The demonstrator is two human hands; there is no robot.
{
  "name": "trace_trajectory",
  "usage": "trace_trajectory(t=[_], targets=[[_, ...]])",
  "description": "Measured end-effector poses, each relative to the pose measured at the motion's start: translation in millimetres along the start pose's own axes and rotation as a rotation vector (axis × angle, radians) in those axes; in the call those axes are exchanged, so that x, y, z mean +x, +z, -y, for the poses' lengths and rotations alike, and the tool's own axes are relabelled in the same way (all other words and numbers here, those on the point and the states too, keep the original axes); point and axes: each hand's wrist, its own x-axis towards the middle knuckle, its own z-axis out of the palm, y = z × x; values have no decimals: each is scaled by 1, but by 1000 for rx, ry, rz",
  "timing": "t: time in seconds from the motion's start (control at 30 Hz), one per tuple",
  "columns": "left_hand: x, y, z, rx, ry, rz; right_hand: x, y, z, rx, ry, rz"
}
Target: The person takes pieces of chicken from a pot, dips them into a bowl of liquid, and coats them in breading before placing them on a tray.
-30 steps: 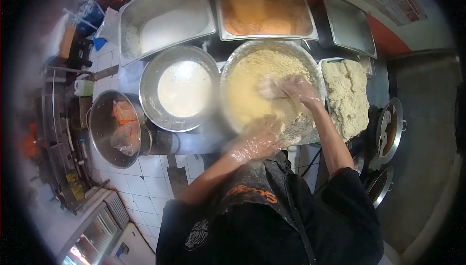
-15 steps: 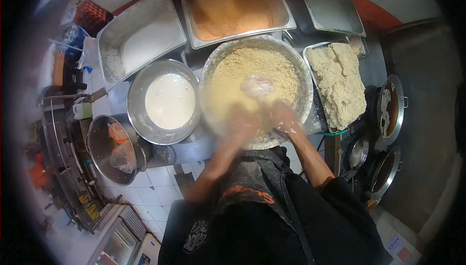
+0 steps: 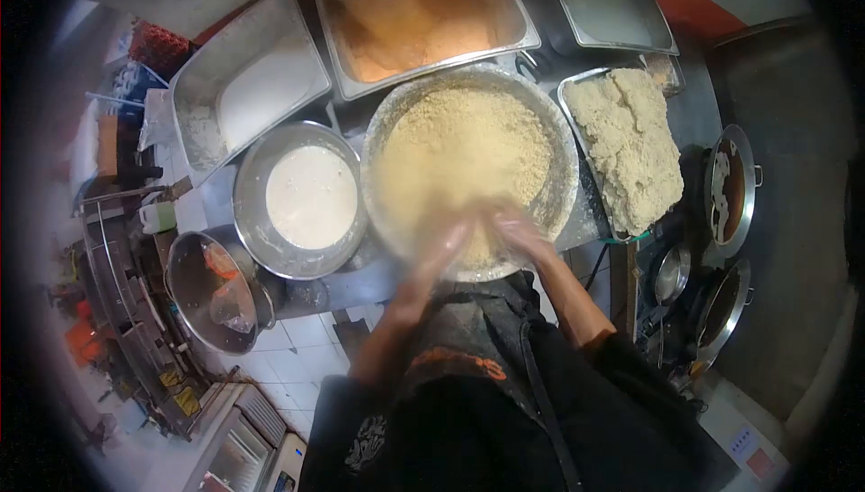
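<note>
A wide metal bowl (image 3: 563, 181) holds pale yellow, coarse crumbs (image 3: 473, 136). Both my hands are over the near part of the crumbs, close together and smeared by motion. My left hand (image 3: 448, 235) is at the near left of the bowl, its fingers blurred. Beside it, my right hand (image 3: 520, 226) leans inward, and its fingertips are too blurred to read. Whether either hand holds anything cannot be made out. A second metal bowl (image 3: 248, 213) of white batter (image 3: 312, 197) stands to the left.
Behind the bowls stand a bin of white powder (image 3: 270, 100), a bin of orange powder (image 3: 423, 41) and another metal bin (image 3: 613, 14). On the right a tray carries heaped crumbs (image 3: 631, 150). Pans (image 3: 734, 186) lie farther right; a deep pot (image 3: 194, 298) with plastic bags stands lower left.
The pale pinkish lump on the crumbs no longer shows. My hands have drawn a little closer together near the bowl's near side, and the camera view has shifted slightly.
</note>
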Motion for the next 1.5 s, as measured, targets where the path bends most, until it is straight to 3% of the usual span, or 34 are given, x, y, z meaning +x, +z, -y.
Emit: trace_trajectory(t=[0.03,0.07,0.1,0.13,0.17,0.23,0.27,0.3,0.33,0.37,0.4,0.43,0.47,0.5,0.57,0.67,0.73,0.8,0.87,0.93,1.03,1.1,1.17,1.2,1.3,1.33,1.37,1.43,1.47,1.5], targets=[[11,-9,-15,-169,-311,44,6,-12,-4,-2,-8,-7],[13,-28,-38,-170,-314,49,7,-21,-12,130,-67,-40],[6,-55,-69,-149,-283,-60,2,-21,-19,266,-112,-64],[6,-69,-84,-126,-243,-179,-23,-43,14,328,-11,-152],[13,-68,-79,-126,-238,-183,-16,-47,16,326,-16,-157],[21,-73,-76,175,105,-278,-5,-53,20,-387,-305,-429],[31,-73,-74,486,154,-124,1,-54,23,-387,-303,-428],[42,-64,-63,482,153,-118,7,-51,29,-157,-443,-405],[52,-42,-42,115,194,-50,15,-47,38,76,-576,-378],[59,-24,-26,-251,230,15,32,-48,69,-294,-606,-294],[59,-11,-16,-255,230,19,53,-54,98,-661,-622,-200],[54,-1,-8,-759,220,0,83,-47,88,-660,-615,-193],[52,5,-4,-1264,192,-27,121,-28,62,-365,-858,-112],[53,4,-1,-1214,169,-2,143,-14,46,-52,-1079,-22],[55,-9,-6,-811,156,42,153,2,46,-215,-1087,-29],[59,-32,-18,-613,153,54,160,24,37,-358,-1046,-48],[54,-44,-27,-576,149,62,162,32,32,-304,-1056,-12],[59,-37,-29,-586,149,79,159,26,30,-315,-1195,-44],[69,-16,-28,-607,165,82,154,-8,47,-353,-1277,-113],[73,-10,-29,-634,162,86,119,-42,66,-676,-912,3],[72,-28,-29,-607,158,88,135,-41,34,-758,-1043,-91],[73,-31,-27,-598,169,92,150,-29,17,-679,-1129,-186],[75,-23,-26,-645,165,115,150,5,-21,771,-448,554],[76,-16,-25,-678,166,123,142,2,-13,766,-456,538],[70,-22,-23,-683,180,108,132,-18,41,-511,-1199,-174],[65,-32,-23,-653,174,107,131,-10,54,-720,-1127,-64],[64,-41,-23,-620,177,106,134,3,47,-701,-1126,-46],[63,-49,-26,-554,193,83,149,17,30,-159,-795,72],[57,-56,-29,-520,194,76,154,20,27,-152,-801,79],[52,-55,-30,-511,192,80,155,19,28,-354,-1050,-102]])
